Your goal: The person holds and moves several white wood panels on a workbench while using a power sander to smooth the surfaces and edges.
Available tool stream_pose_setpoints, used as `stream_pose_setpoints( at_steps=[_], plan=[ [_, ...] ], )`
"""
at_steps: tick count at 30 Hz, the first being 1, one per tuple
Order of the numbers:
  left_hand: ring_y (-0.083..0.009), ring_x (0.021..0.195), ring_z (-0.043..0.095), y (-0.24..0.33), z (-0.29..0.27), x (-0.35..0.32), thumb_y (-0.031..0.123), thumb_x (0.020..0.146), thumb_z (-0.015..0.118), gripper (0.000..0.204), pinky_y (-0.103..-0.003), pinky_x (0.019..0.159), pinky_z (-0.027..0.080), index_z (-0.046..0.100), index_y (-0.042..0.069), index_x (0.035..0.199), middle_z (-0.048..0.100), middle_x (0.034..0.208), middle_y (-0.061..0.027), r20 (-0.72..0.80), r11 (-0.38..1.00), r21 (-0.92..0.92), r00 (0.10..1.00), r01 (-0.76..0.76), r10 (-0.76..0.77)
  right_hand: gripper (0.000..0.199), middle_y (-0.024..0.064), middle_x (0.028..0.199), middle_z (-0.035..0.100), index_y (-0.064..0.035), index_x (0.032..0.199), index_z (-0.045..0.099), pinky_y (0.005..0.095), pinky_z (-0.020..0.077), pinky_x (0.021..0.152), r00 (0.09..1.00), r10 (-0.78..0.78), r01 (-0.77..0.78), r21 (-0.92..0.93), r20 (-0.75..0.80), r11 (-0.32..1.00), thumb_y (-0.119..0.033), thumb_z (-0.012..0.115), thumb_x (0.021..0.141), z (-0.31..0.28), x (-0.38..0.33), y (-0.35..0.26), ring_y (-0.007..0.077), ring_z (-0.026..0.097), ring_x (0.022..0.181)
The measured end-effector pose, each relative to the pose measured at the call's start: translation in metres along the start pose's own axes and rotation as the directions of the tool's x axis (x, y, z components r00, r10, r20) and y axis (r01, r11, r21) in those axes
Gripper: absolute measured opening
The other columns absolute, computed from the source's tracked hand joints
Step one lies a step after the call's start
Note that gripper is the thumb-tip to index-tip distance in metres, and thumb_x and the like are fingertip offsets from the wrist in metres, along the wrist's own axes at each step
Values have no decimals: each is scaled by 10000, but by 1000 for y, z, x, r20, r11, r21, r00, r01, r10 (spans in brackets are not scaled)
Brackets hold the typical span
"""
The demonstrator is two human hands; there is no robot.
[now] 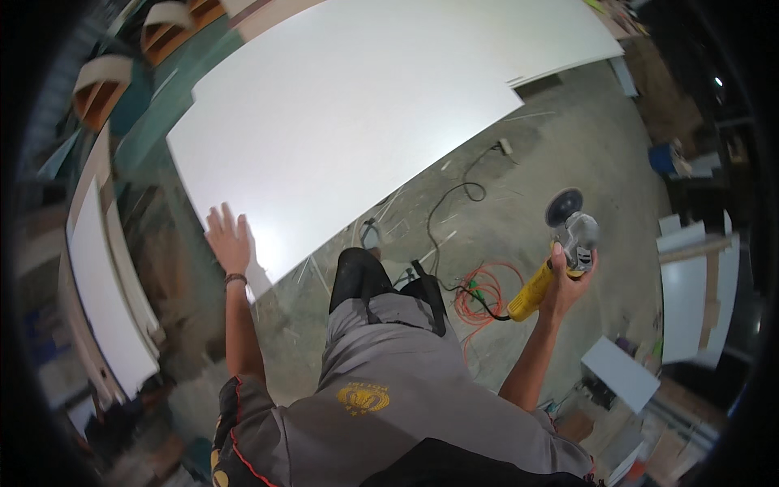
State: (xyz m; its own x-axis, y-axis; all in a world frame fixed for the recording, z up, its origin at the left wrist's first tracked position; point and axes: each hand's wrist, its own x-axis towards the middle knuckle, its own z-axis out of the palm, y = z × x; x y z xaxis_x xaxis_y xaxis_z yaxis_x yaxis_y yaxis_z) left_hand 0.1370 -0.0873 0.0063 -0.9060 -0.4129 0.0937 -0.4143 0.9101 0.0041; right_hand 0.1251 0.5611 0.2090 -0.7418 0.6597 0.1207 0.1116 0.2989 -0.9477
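A large white panel (349, 122) spreads out in front of me, its near corner by my left side. My left hand (229, 240) lies flat on that corner, fingers stretched apart and holding nothing. Out to the right, away from the panel, my right hand (568, 280) is wrapped round an angle grinder (531, 294) with a yellow body and a grey metal head. Its dark round disc (564, 208) points forward, over the floor. From the grinder's rear end a black cord (458, 288) runs off toward my legs.
An orange cable (480, 296) lies coiled on the concrete floor (600, 138), near a dark cord with a socket block (505, 147). White offcut boards (690, 296) are stacked at the right. Long boards (114, 292) stand at the left, with curved wooden pieces (101, 89) behind. Thin scraps litter the floor.
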Motion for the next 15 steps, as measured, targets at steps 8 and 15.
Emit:
stream_pose_setpoints(
  at_steps=[8, 15],
  plan=[
    [-400, 1574, 172, -5, -15, -20, 589, 1050, 437, 675, -642, 1230, 151, 339, 252, 1627, 197, 1710, -178, 88, 995, -71, 993, -75, 81, 858, 144, 1380, 558, 7, 1489, 442, 355, 475, 1034, 952, -1, 15, -42, 305, 999, -94, 901, 771, 40, -69, -2, 247, 593, 1214],
    [-335, 1591, 143, -32, -6, -12, 721, 997, 419, 738, -684, 1217, 166, 319, 347, 1626, 178, 1729, -93, 127, 973, -8, 965, -230, 229, 920, 158, 1442, 514, -2, 1493, 440, 399, 414, 1116, 858, -118, 133, 6, 499, 991, -96, 931, 720, 83, -187, 26, 273, 524, 1319]
  ],
)
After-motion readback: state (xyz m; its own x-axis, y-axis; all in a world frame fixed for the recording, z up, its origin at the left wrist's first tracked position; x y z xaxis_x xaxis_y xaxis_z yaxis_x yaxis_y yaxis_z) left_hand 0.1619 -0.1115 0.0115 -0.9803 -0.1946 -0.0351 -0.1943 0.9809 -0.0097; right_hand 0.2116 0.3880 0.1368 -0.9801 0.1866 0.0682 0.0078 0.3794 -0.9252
